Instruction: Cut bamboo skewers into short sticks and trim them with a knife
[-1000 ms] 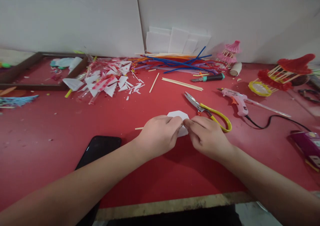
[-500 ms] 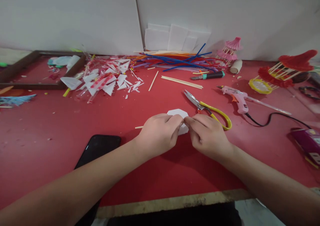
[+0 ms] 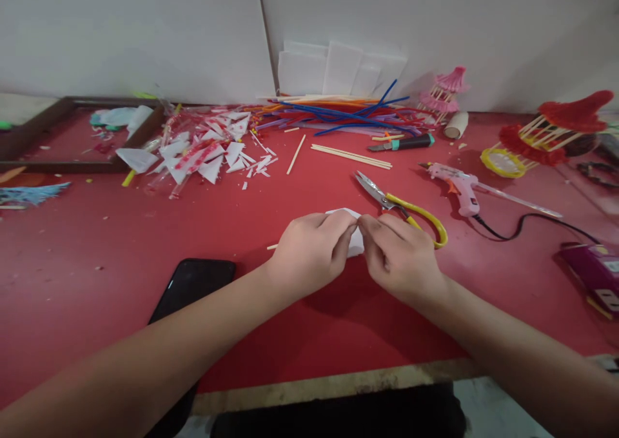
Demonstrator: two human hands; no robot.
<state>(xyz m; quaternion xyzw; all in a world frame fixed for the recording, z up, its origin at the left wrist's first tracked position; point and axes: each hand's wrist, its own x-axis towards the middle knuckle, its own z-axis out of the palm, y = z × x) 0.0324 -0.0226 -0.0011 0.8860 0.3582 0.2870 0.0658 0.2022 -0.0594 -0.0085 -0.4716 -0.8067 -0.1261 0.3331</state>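
Observation:
A small white many-sided piece (image 3: 356,243), of paper or thin board, is between my two hands, mostly covered by the fingers. My left hand (image 3: 312,248) is closed in a pinch at its left side. My right hand (image 3: 403,251) pinches from the right, and the fingertips of both hands meet over the piece. Whether something smaller is also between the fingertips is hidden. The end of a thin wooden stick (image 3: 272,246) shows at the left of my left hand. Just behind my right hand lie yellow-handled scissors (image 3: 387,200), open-bladed.
A pink glue gun (image 3: 457,183) with its cord lies right, below a red-roofed stick model (image 3: 546,128). A utility knife (image 3: 403,143), wooden sticks (image 3: 351,156) and pipe cleaners (image 3: 338,115) lie behind. White scraps (image 3: 213,154) are left; a black phone (image 3: 203,277) is under my left forearm.
The fingertips have moved slightly up and stay together, and less of the white piece shows between them. The whole view has shifted a little; the things on the table lie as before.

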